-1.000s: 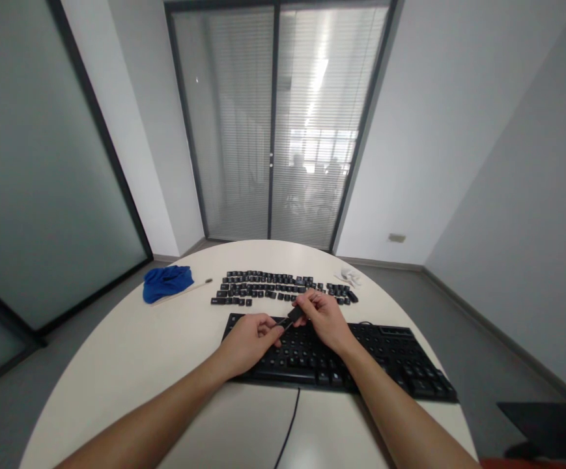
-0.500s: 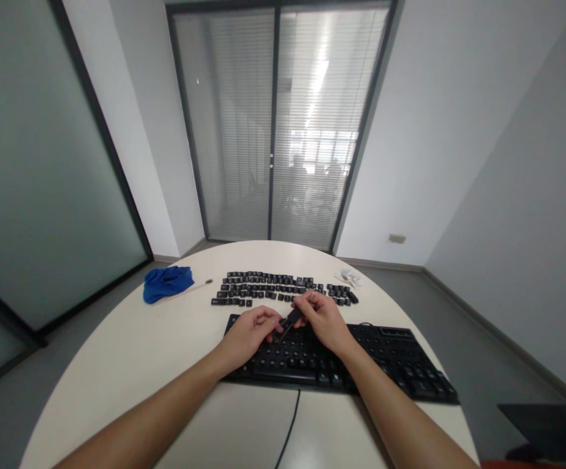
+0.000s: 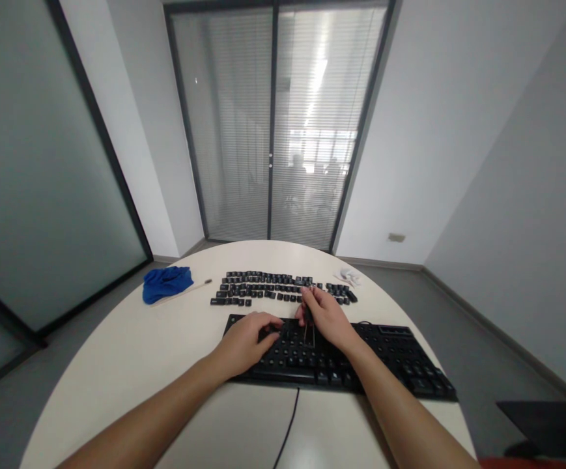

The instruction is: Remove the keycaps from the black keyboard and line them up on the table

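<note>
A black keyboard (image 3: 283,372) lies across the table, with many keycaps off its upper part. My right hand (image 3: 325,318) is closed on a dark-handled tool (image 3: 309,333) with two thin wire prongs pointing down over the keys. Left of it, my left hand (image 3: 249,340) hovers over the keyboard's left part, thumb and forefinger apart; whether a small keycap is between them is too small to tell. Behind the keyboard, loose black keycaps (image 3: 258,287) lie in several rows.
On the white table (image 3: 165,352), a blue cloth (image 3: 167,284) and a thin brush (image 3: 195,286) lie at the left. White crumpled material (image 3: 348,277) is at the back right. A black cable (image 3: 290,426) runs toward me from the keyboard.
My hands have moved apart. The tool in my right hand has swung from pointing at my left fingers to pointing down, and my left thumb and forefinger have spread.
</note>
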